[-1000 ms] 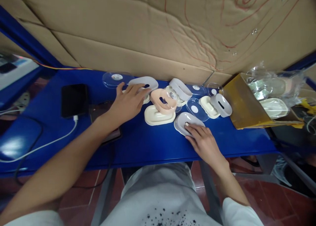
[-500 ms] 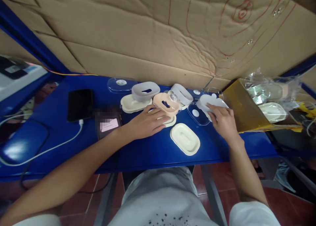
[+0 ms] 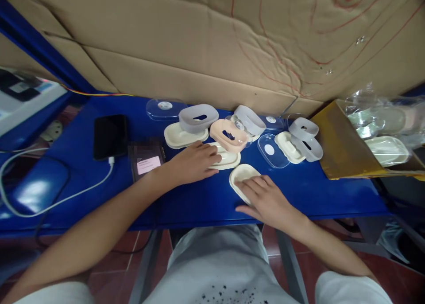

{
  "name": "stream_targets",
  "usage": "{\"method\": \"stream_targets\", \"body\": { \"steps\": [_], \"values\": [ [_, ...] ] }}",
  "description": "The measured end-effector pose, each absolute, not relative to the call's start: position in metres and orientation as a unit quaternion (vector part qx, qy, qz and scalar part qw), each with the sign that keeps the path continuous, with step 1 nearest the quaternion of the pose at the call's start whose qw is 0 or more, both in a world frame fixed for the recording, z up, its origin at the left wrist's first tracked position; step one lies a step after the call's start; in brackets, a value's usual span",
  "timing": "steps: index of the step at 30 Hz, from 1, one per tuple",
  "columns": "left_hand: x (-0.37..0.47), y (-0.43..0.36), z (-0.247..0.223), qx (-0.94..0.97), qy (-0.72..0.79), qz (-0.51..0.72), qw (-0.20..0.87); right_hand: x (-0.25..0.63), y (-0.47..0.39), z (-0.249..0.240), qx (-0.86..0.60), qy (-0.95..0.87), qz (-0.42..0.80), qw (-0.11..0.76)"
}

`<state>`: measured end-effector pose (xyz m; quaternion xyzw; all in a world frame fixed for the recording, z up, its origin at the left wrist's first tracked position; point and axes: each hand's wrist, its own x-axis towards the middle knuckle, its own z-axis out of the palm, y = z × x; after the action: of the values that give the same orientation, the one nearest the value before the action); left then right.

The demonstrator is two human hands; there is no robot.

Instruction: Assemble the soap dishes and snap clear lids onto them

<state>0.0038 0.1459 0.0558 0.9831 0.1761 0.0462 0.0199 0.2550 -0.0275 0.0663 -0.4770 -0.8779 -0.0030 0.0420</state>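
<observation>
My left hand [image 3: 197, 163] rests with fingers apart on a cream tray [image 3: 229, 159] at the middle of the table. Over the front cream tray [image 3: 239, 174] lies my right hand [image 3: 264, 196], its fingers spread across the tray's face. Just behind the left hand is a peach oval case [image 3: 226, 136] with a slot, partly under a clear lid. Grey oval rings stand behind at the left [image 3: 198, 118] and centre [image 3: 250, 120]. Another grey ring [image 3: 312, 150] leans by a cream tray [image 3: 289, 148] on the right, beside a clear lid [image 3: 274, 151].
A black phone [image 3: 109, 137] with a white cable lies on the left of the blue table [image 3: 199, 206], near a dark device with a pink label [image 3: 148, 165]. At the right stands a cardboard box [image 3: 348, 149] with plastic-wrapped parts. Cardboard [image 3: 166, 51] walls the back.
My right hand has left the grey ring at the right and come down-left onto the front cream tray. The left hand stays about where it was. The view has shifted slightly.
</observation>
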Motion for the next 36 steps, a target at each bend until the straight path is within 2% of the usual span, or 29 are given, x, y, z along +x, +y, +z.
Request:
{"method": "stream_targets", "body": {
  "steps": [5, 9, 12, 17, 23, 27, 32, 36],
  "values": [
    [-0.011, 0.150, 0.066, 0.972, 0.212, 0.008, 0.102, 0.278, -0.034, 0.077, -0.468, -0.882, 0.054, 0.019],
    [-0.019, 0.148, 0.077, 0.960, 0.235, -0.049, 0.147, 0.289, -0.006, 0.084, -0.509, -0.858, 0.021, 0.058],
    [-0.018, 0.144, 0.083, 0.955, 0.231, -0.064, 0.174, 0.270, 0.027, 0.079, -0.485, -0.870, 0.014, 0.083],
    [-0.013, 0.140, 0.088, 0.951, 0.220, -0.081, 0.201, 0.234, 0.068, 0.062, -0.542, -0.835, -0.066, 0.070],
    [-0.013, 0.141, 0.091, 0.952, 0.219, -0.080, 0.200, 0.242, 0.076, 0.046, -0.603, -0.788, -0.114, 0.056],
    [-0.017, 0.147, 0.083, 0.947, 0.238, -0.041, 0.211, 0.259, 0.081, 0.046, -0.590, -0.797, -0.081, 0.100],
    [-0.027, 0.157, 0.060, 0.927, 0.287, 0.090, 0.224, 0.275, 0.078, 0.059, -0.546, -0.807, 0.073, 0.213],
    [-0.039, 0.158, 0.053, 0.923, 0.279, 0.136, 0.228, 0.267, 0.065, 0.064, -0.537, -0.809, 0.104, 0.216]
  ]
}}
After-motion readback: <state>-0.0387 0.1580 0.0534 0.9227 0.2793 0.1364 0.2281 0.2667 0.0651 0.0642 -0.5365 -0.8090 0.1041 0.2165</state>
